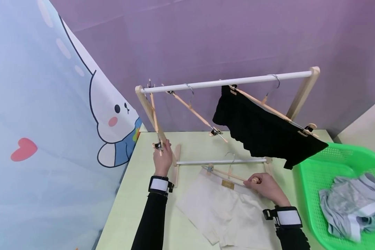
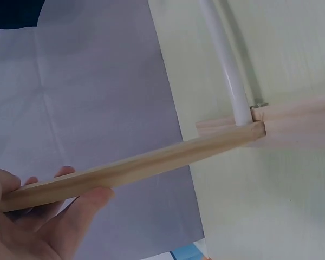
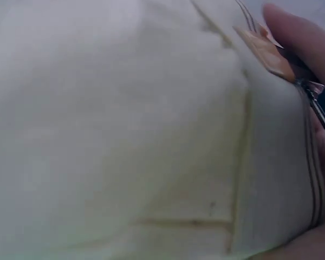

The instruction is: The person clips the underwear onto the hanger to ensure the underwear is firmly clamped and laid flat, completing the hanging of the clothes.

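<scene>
L hand [image 1: 162,160] grips rack post [image 2: 173,162]; R hand [image 1: 267,188] prob. pinches clip [image 3: 271,57]; basket [image 1: 334,158] head-cam only.

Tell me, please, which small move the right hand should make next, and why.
Perhaps raise the pale wooden hanger a little with the right hand, toward the round white upper rail: the hanger's clips appear to grip the waistband of the white cloth shorts, the left hand holds the pale wooden post, and a black cloth garment hangs on that rail.

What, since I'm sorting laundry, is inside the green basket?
Crumpled grey cloth with white bands lies in the green basket; its folds hide the bottom beneath and how many pieces.
</scene>
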A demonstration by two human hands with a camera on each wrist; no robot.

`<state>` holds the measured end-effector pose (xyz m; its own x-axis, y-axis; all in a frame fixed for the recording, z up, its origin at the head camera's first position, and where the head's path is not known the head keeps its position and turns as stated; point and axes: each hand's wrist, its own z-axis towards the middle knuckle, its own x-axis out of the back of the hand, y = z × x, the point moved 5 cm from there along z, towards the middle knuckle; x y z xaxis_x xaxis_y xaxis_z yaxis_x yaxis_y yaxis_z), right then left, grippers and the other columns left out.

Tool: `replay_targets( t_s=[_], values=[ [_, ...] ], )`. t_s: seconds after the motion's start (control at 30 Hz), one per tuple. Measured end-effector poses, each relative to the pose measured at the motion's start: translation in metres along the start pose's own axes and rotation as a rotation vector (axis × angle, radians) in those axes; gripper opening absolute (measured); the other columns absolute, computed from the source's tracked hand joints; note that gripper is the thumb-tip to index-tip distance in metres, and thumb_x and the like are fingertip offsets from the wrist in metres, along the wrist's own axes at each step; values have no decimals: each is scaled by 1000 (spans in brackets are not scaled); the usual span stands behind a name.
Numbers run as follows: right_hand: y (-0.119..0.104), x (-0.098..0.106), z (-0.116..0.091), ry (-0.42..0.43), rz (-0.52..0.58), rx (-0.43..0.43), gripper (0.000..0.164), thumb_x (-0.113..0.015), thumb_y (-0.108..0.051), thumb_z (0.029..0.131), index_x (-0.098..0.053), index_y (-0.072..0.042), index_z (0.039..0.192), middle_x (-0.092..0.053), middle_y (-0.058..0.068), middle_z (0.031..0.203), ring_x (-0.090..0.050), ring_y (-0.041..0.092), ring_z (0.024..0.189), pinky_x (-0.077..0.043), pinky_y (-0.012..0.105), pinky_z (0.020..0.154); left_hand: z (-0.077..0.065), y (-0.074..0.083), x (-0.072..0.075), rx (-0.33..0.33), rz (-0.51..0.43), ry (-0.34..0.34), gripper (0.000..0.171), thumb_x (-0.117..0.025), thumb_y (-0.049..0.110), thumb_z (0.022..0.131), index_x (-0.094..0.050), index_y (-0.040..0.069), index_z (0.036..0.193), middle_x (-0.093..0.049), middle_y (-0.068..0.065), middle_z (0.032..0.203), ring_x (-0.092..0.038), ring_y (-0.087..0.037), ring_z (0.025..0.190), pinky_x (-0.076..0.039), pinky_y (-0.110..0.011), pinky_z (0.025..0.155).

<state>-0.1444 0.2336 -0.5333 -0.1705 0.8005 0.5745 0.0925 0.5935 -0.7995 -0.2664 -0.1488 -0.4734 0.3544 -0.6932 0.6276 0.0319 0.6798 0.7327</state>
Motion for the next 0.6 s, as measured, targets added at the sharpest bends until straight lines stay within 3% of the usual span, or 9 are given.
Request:
replay_targets(
  t_s=[0.23, 0.43, 0.6],
  values=[
    [-60, 47, -22, 283, -153, 226, 13, -78, -22, 87, -73, -13, 79, -49, -6, 60, -41, 5, 52, -35, 23, 49, 2, 4, 0, -51, -10, 43, 39, -41, 29, 108, -59, -4, 118, -73, -18, 102, -62, -27, 56, -41, -30, 44],
    [-91, 71, -38, 528, -111, 317, 9, -83, -15, 81, -75, -11, 79, -48, -7, 56, -35, 2, 49, -29, 22, 44, -2, 6, 1, -162, 80, 84, 34, -43, 23, 108, -57, -7, 113, -73, -19, 99, -57, -26, 49, -39, -29, 41],
    [-110, 81, -47, 691, -73, 363, 9, -83, -11, 80, -75, -11, 78, -46, -6, 53, -31, 1, 45, -25, 20, 41, -6, 4, 3, -163, 99, 78, 34, -43, 22, 108, -57, -8, 114, -73, -19, 97, -49, -20, 42, -35, -27, 38]
  ],
)
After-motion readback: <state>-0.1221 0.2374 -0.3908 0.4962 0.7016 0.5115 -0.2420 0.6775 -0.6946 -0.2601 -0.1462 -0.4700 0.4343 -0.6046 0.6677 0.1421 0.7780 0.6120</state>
